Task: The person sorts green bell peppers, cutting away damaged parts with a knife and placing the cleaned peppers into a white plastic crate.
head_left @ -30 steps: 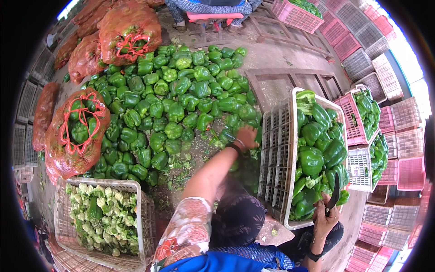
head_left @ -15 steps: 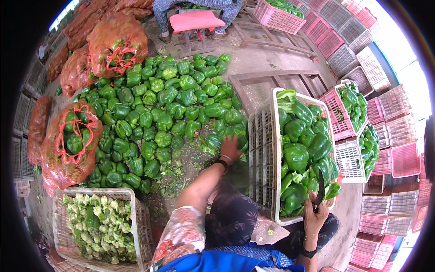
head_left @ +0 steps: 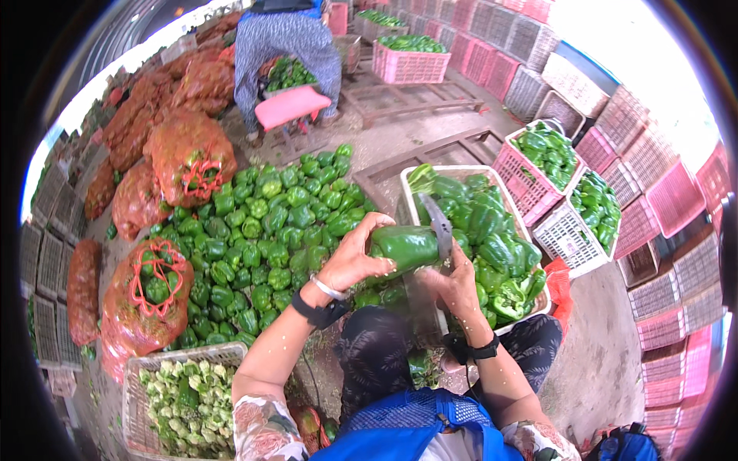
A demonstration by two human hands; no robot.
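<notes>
A green bell pepper (head_left: 406, 244) is gripped in my left hand (head_left: 355, 260), raised over the near edge of the pepper pile (head_left: 261, 253). My right hand (head_left: 453, 286) is closed around a knife (head_left: 438, 223), its curved blade against the pepper's right end. The knife's handle is mostly hidden by my fingers. Just beyond my right hand, a white plastic crate (head_left: 507, 175) is heaped with green bell peppers. At the lower left, another crate (head_left: 131, 415) contains pale green cut-off pepper cores and a green pepper.
Orange mesh sacks (head_left: 146, 300) of peppers line the left side. A pink crate (head_left: 511, 175) and a white crate (head_left: 569, 237) of peppers stand at right, before stacked crates (head_left: 669, 269). Wooden pallets (head_left: 415, 100) lie ahead. Another person (head_left: 288, 46) bends by a pink stool (head_left: 290, 106).
My left hand has come up from the pile with a bell pepper. My right hand has moved left with the knife to meet it. The other person now stands bent over.
</notes>
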